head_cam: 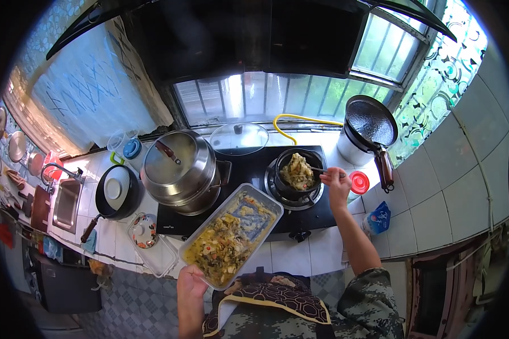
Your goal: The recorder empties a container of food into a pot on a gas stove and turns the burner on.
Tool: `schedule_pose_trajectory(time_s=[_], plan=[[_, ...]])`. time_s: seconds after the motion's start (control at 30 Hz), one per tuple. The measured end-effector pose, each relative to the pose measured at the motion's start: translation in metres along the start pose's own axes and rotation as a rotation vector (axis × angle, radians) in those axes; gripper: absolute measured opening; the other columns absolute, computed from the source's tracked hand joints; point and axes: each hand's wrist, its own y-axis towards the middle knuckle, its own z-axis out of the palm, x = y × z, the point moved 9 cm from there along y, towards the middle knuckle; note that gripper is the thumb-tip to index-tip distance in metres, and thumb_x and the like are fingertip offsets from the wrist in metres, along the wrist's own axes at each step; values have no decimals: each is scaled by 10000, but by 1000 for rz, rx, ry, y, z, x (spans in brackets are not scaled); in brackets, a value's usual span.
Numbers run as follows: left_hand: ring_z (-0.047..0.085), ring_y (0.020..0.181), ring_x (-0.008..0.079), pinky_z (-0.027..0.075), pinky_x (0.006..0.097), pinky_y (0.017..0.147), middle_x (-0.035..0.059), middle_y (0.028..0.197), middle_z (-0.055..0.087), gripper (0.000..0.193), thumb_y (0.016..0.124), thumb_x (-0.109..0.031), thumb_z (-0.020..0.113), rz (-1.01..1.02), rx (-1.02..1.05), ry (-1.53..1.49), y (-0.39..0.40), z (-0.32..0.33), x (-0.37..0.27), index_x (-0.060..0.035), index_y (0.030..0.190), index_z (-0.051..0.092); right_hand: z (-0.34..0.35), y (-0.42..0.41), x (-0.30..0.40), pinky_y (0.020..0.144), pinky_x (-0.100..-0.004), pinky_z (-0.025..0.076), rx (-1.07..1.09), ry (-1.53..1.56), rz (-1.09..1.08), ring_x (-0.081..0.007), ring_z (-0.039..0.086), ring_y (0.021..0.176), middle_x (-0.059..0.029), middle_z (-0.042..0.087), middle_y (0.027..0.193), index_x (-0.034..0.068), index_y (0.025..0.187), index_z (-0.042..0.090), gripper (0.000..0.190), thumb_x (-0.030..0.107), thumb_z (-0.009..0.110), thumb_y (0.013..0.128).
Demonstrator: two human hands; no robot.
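Note:
My left hand grips the near left corner of a clear plastic food container, tilted in front of the stove. Inside it lies a yellowish stew-like food, with the bottom partly bare at the far right end. My right hand holds a metal utensil by its handle; its head is hidden by food. That food, a pale clump, is in or just above a small black pot on the right burner. More food shows in the pot below the clump.
A large lidded steel pot covers the stove's left side. Behind are a glass lid and a yellow hose. To the right stand a pan, a red-lidded jar and a blue packet. A wok with bowls sits left.

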Motion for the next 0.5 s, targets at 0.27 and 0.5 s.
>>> schedule_pose_trajectory(time_s=[0.27,0.5], plan=[[491,1023,349,396,465,885,189,1096,510,611,489,53,394,-25,-15,-14,-2,-1,6,69,1099,431,48,-61,64,597,-343,468,325,-692,-732,-319,574,718,-150,574,823,21,855,552,72,41,525,791],[494,1018,349,393,468,887,190,1093,510,612,487,50,392,-22,11,-1,-3,6,5,69,1098,428,48,-71,80,614,-357,481,301,-831,-868,-307,585,723,-137,581,871,43,869,545,110,44,559,760]])
